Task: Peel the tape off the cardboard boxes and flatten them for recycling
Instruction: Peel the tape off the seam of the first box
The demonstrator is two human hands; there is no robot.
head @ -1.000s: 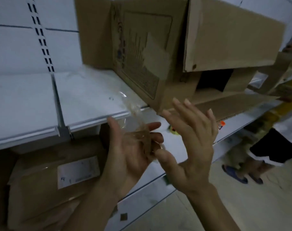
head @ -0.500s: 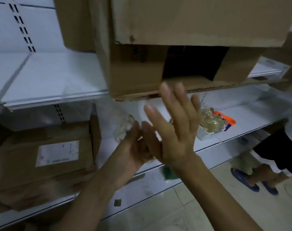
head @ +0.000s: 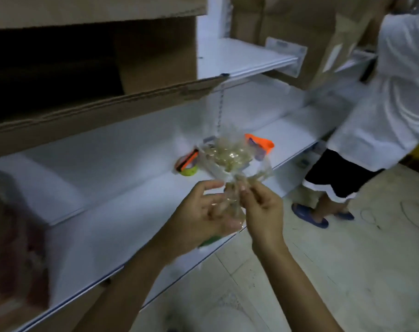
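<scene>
– Left hand [head: 203,219] curled loosely round a crumpled tape strip [head: 232,208]. Right hand [head: 263,212] is just beside it, fingertips [head: 245,190] pinching the same strip. The two hands nearly touch.

– Where does the strip run?

– Out of the left palm and up between the hands. A loose end trails off above the right fingertips. Blurred, so I cannot tell whether it is stuck to skin or merely held.

– And the box?

– Open cardboard box [head: 155,56] sits above and to the left of both hands, its lower flap [head: 108,109] jutting out. Neither hand touches it. It holds its full shape, so flattening is not begun.

– What lies ahead of the fingers?

– Just beyond them, on the white shelf [head: 96,212], is a wad of clear tape [head: 230,154]. An orange item [head: 261,143] lies right of the wad and a yellow-green ring [head: 188,167] left of it. Neither can be identified. Well off to the right of the right hand stands another person [head: 400,92].

– Step in hand?

– My judgement is tape disposal. This strip is off the cardboard and is being gathered up or worked loose from the fingers.

– Next move?

– Probably a short reach forward to drop it on the wad. Film this sticky will cling, so one hand must strip it off the other. Then both hands go up and left to the box.
</scene>
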